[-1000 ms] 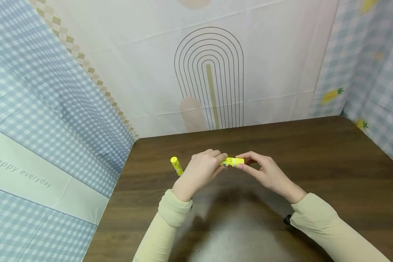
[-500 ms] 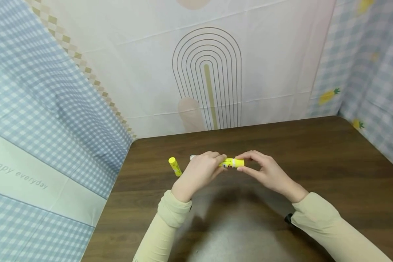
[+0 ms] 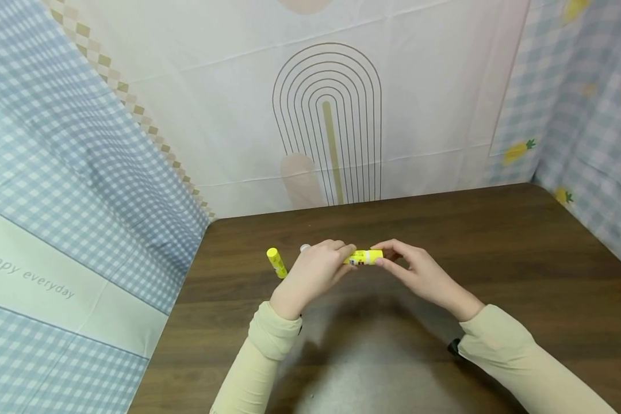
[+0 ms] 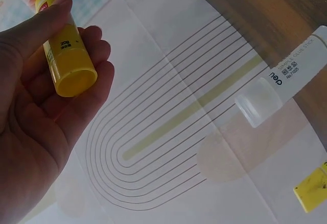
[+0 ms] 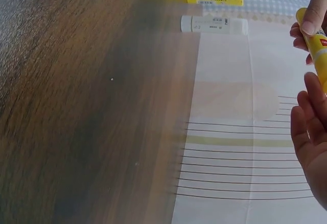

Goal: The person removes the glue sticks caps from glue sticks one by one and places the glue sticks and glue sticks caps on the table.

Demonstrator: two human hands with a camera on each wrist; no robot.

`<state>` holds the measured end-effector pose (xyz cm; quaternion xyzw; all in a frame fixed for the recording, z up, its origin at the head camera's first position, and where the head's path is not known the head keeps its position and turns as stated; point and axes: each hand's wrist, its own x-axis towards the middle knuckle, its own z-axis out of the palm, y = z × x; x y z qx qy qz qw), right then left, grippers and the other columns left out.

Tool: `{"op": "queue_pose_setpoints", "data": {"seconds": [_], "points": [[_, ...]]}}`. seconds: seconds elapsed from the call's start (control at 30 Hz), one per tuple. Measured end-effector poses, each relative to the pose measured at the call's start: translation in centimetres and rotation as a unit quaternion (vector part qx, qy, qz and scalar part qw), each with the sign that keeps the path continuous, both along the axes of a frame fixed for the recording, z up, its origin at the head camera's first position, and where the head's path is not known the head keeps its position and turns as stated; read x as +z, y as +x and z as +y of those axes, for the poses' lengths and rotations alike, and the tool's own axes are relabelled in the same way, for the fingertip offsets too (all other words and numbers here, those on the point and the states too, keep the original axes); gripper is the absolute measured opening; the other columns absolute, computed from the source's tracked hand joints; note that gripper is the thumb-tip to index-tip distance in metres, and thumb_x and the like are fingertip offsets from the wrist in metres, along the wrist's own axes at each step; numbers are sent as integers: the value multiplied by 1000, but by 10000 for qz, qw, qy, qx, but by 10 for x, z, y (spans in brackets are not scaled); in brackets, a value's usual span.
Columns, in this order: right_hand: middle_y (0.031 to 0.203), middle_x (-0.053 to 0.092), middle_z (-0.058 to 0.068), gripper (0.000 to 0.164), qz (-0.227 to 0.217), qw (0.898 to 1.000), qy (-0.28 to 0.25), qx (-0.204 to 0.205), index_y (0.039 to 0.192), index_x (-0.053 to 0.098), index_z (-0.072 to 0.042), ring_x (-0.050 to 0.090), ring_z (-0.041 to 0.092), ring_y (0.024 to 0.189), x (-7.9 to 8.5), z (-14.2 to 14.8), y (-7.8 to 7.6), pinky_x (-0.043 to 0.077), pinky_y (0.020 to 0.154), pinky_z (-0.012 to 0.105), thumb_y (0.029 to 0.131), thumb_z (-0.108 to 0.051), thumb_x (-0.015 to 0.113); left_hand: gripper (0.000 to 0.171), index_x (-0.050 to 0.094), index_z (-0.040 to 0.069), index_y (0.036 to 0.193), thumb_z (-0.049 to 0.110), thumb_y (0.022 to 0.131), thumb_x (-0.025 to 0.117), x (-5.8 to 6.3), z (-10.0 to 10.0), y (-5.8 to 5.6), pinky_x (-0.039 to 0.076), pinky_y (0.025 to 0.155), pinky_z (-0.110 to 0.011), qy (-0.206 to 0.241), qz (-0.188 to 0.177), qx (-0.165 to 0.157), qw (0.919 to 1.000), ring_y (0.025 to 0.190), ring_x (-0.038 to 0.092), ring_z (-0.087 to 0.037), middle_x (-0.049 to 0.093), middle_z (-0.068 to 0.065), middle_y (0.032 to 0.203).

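Observation:
A yellow glue stick [image 3: 362, 257] is held level above the table between both hands. My left hand [image 3: 314, 271] grips its body, with fingers and thumb curled round it in the left wrist view. The thumb and fingers of my right hand [image 3: 425, 278] pinch the other end, past a white band. Another yellow glue stick [image 3: 276, 263] stands upright on the table to the left of my left hand. A white glue stick [image 4: 292, 74] also stands upright; in the head view the left hand hides all but its pale top [image 3: 304, 248].
The dark wooden table [image 3: 471, 230] runs back to a white cloth [image 3: 227, 115] with arch lines. Blue checked cloths hang at the left [image 3: 108, 167] and right [image 3: 590, 115].
The top of the white glue stick has come into sight behind my left hand. The held glue stick has shifted slightly left with the hands, and both keep their grip.

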<state>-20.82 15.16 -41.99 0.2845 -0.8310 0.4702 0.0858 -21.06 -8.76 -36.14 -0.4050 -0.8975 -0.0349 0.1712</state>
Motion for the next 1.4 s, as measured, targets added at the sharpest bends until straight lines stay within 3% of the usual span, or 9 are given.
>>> {"op": "queue_pose_setpoints", "data": {"seconds": [0.3,0.5,0.73,1.17,1.4], "points": [[106,66,-6,32,503,9986,-129,76,123,65,-14,58,11,87,-3,1,0,50,83,27,92,-10,74,32,71,8,114,30,91,76,0,-2,1,56,80,-29,23,-134,35,9999,90,68,-16,71,0,97],[109,69,-4,36,109,9999,-79,-60,129,61,-16,64,11,91,-1,3,-1,53,82,31,95,-16,72,33,71,8,116,29,91,77,1,-2,1,56,79,-29,65,-213,-10,9998,89,67,-16,70,0,96],[96,70,-4,21,-342,9992,65,-185,118,67,-16,64,12,84,-1,3,-1,54,76,32,98,-24,68,33,71,8,115,28,90,78,0,-1,1,55,79,-28,99,-265,-46,9996,88,67,-16,70,0,95],[103,69,-4,30,-110,9994,-334,24,118,68,-17,66,11,88,-4,4,0,55,77,25,90,-18,77,34,71,9,118,30,92,76,-2,-2,4,56,78,-29,134,-568,133,9982,88,67,-15,71,1,98],[101,69,-3,34,-288,9993,-217,32,129,62,-16,65,14,85,-4,3,1,55,73,27,96,-19,71,34,71,8,117,28,91,77,-3,-1,4,55,77,-28,210,-555,37,9982,86,67,-14,69,1,95]]}}
